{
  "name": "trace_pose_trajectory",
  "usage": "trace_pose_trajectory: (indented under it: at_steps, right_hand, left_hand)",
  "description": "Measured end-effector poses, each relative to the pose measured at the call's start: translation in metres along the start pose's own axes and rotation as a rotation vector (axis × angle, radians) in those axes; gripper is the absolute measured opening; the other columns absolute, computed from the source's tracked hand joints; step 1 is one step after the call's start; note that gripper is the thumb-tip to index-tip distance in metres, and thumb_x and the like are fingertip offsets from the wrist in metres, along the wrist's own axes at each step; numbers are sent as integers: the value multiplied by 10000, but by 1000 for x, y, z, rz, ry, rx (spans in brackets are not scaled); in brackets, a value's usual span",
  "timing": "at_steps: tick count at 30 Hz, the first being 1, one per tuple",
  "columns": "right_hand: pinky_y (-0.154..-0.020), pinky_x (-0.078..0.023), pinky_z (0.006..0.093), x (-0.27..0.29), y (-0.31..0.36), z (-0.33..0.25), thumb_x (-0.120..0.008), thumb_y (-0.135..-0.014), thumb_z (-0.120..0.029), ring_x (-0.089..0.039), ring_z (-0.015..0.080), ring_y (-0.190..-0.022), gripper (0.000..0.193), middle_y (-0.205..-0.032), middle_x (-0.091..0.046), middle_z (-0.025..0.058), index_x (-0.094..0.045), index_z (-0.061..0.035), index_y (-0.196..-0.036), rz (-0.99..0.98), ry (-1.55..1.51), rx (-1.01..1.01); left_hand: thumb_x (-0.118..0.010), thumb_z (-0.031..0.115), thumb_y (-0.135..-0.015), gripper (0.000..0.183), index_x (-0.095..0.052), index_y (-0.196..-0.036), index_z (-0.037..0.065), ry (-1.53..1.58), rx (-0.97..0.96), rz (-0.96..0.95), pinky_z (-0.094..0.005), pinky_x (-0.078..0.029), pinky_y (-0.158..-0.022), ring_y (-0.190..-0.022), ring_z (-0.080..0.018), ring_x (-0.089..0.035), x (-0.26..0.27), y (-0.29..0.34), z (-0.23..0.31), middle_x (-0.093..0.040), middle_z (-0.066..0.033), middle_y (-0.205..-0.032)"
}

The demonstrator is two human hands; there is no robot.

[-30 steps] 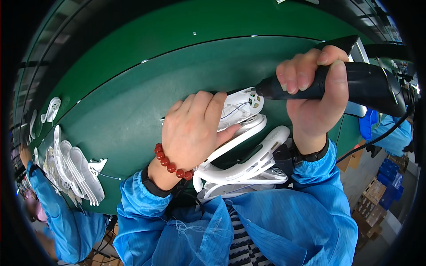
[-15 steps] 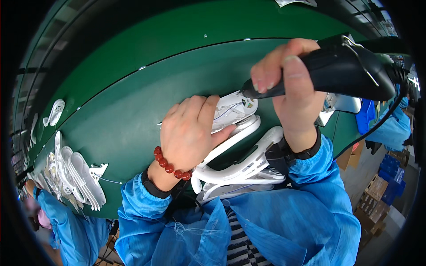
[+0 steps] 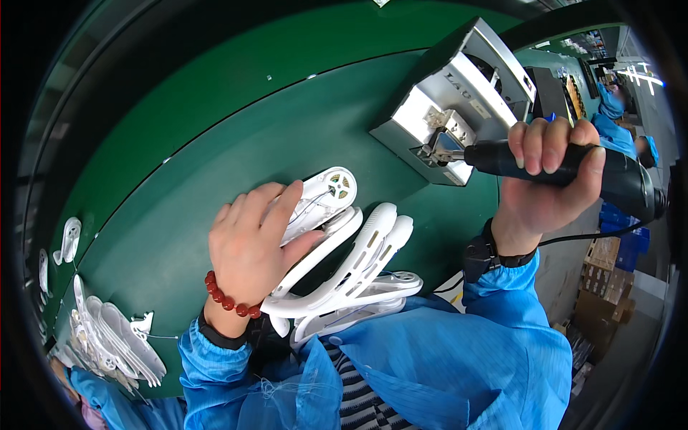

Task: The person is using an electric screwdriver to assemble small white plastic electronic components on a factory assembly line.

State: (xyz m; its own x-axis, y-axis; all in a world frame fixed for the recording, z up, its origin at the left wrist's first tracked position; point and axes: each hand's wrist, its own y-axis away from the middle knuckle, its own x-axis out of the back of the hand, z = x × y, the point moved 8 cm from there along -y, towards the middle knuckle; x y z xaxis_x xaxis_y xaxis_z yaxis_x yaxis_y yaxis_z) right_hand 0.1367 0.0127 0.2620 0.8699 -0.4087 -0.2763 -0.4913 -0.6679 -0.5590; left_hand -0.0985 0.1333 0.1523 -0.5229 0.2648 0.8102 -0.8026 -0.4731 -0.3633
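My right hand [image 3: 548, 183] is wrapped round a black electric screwdriver [image 3: 622, 179]. The driver's metal tip points left and sits at the small metal pickup block of a grey box-shaped screw feeder [image 3: 401, 125]. Lower left, my left hand [image 3: 247, 236] grips a white plastic housing [image 3: 322, 204], fingers over its top and thumb along the near side. The housing's round end shows a spoked disc and a thin wire; its other end is hidden under the hand. Curved white plastic frames [image 3: 369, 251] lie close by, between my arms.
A pile of white plastic shells [image 3: 122, 337] lies at the left edge of the green bench [image 3: 179, 244]. Another person's blue sleeve [image 3: 107, 394] is below it. The driver's black cable [image 3: 588, 236] runs at right. Cardboard boxes [image 3: 602, 315] stand on the floor at right.
My right hand has carried the screwdriver from the housing's round end rightward to the screw feeder. My left hand stays on the housing. The view has shifted to the right.
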Motion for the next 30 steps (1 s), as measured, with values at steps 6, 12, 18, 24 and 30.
trace_pose_trajectory:
  at_steps: [6,12,18,24,30]
  right_hand:
    - [-613,-417,335,8,1,12,-382,-1001,-325,-467,150,-588,237,-692,-488,34,-466,-105,-1026,25,11,-16]
    - [-606,-427,341,8,0,15,-406,-995,-314,-472,155,-581,221,-678,-491,45,-459,-100,-1008,34,64,-13]
    - [-601,-428,340,8,-1,17,-399,-997,-314,-472,156,-573,225,-675,-493,48,-457,-97,-999,30,47,-13]
    - [-577,-424,342,4,0,18,-422,-991,-280,-473,158,-569,198,-656,-486,51,-455,-86,-985,39,89,-6]
    - [-535,-408,333,-10,14,40,-414,-988,-239,-451,161,-538,173,-632,-475,54,-471,-76,-987,61,68,-122]
  left_hand:
    - [-743,156,-694,274,-624,-915,45,32,-57,32,-352,-441,-631,-760,-247,-602,0,1,0,-636,-75,-1044]
    - [-668,16,-702,160,-569,-827,35,56,-59,52,-369,-450,-636,-725,-283,-601,-1,0,0,-655,-96,-1044]
    - [-668,16,-706,153,-561,-813,35,66,-61,39,-369,-446,-626,-710,-279,-596,-1,-1,-1,-654,-96,-1044]
    - [-721,79,-699,206,-567,-829,36,57,-44,11,-372,-450,-639,-748,-281,-604,-1,1,-3,-652,-98,-1055]
    - [-774,194,-678,315,-571,-875,56,58,-11,1,-362,-460,-675,-816,-276,-622,-1,0,-4,-652,-78,-1059]
